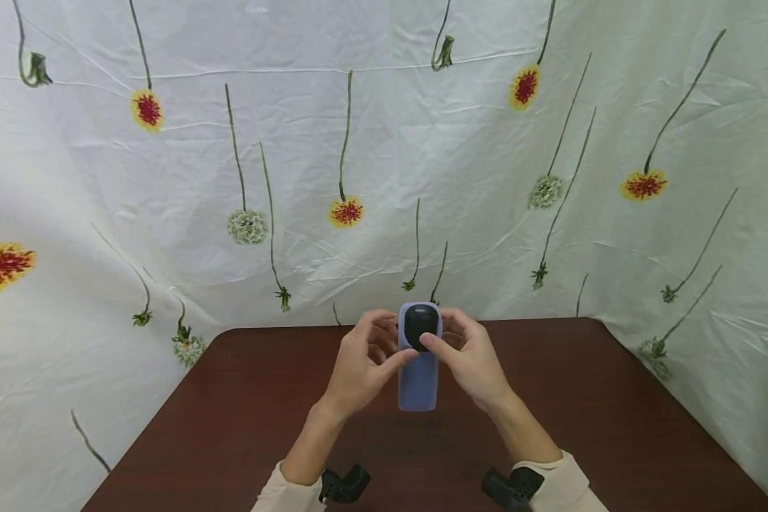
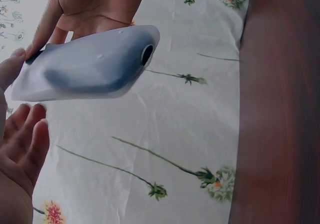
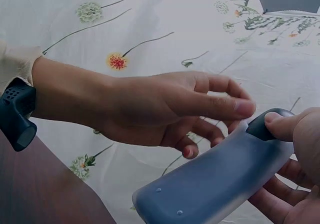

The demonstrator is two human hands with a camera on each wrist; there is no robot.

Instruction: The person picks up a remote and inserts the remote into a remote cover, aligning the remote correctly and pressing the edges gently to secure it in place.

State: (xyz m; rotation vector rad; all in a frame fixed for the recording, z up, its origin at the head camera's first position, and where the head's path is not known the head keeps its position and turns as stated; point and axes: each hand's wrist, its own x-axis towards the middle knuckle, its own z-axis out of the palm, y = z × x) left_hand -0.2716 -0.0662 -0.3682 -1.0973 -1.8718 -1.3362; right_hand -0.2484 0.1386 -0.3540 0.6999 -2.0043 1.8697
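A translucent blue sleeve (image 1: pixel 417 387), long and round-cornered, is held up between both hands above the table. A glossy black device (image 1: pixel 420 323) with a rounded end shows at its upper part. Through the sleeve wall a darker shape shows in the left wrist view, and a small dark hole (image 2: pixel 147 56) sits in one end. The left hand (image 1: pixel 361 366) pinches the sleeve's side, its thumb at the edge just below the black device. The right hand (image 1: pixel 476 359) presses its thumb on the black device, with its other fingers behind the sleeve.
A dark reddish-brown table (image 1: pixel 262 412) lies under the hands. Behind and around it hangs a pale flower-printed cloth (image 1: pixel 384 142). Each wrist carries a black camera mount (image 1: pixel 345 485), close to the cream sleeve cuffs (image 1: pixel 557 478).
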